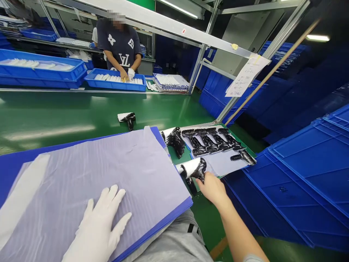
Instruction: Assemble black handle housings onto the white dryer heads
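Observation:
My left hand (99,225), in a white glove, lies with its fingers spread on a translucent plastic film (131,163) that covers a large blue sheet (174,214). Bare and closed, my right hand (214,187) grips the dark handle end of a black-and-white T-shaped plastic shell (194,168), just off the sheet's right corner. Beneath that shell, another black part (191,185) shows in part. A group of similar shells (174,140) lies nested behind it.
Rows of glossy black shells (209,142) lie on a film-lined board at right, with a single shell (244,157) near its edge. One more shell (127,118) rests on the green table (68,116). Blue crates (308,174) flank the right. Across the table, a co-worker (118,47) handles white parts in a blue tray (116,84).

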The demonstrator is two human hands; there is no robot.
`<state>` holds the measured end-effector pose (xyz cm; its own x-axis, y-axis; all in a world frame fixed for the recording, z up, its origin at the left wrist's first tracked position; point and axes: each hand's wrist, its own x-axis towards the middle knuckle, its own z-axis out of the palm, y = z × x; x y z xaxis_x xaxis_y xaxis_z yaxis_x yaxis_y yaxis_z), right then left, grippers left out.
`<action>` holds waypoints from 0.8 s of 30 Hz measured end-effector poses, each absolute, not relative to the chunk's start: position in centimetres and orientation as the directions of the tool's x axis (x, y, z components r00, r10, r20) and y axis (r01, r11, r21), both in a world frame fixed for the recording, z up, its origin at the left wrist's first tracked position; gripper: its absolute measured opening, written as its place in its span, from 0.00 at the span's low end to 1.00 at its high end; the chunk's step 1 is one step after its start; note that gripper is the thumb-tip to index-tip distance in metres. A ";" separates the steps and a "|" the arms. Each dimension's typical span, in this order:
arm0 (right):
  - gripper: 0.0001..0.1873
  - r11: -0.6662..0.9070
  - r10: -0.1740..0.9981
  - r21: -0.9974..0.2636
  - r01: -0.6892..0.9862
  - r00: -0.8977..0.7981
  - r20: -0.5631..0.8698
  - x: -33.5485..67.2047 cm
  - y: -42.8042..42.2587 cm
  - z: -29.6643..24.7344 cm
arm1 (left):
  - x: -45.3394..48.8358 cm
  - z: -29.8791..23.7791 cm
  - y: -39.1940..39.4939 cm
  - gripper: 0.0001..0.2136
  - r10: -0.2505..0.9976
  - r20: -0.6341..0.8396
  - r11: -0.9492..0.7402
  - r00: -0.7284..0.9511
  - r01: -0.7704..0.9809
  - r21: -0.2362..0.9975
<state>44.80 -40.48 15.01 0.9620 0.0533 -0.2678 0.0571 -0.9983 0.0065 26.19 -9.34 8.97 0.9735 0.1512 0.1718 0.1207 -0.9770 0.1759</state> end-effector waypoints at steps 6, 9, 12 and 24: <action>0.18 -1.000 0.009 0.006 0.012 0.943 -0.334 46.4 -37.7 8.8 | 26.2 8.1 -9.1 0.24 0.185 0.172 -0.961 0.968 0.142 0.236; 0.24 -0.998 0.055 -0.034 0.045 0.920 -0.388 46.7 -37.7 8.4 | 26.3 8.5 -9.5 0.22 0.215 0.187 -0.949 0.959 0.160 0.272; 0.31 -0.993 0.110 -0.086 0.082 0.906 -0.409 47.0 -38.8 9.4 | 26.6 9.5 -9.9 0.18 0.271 0.137 -0.926 0.953 0.219 0.307; 0.61 -0.423 0.744 -0.705 0.570 0.662 0.089 43.8 -34.8 18.5 | 26.5 19.2 -15.1 0.15 0.485 0.169 -0.452 0.858 0.081 0.888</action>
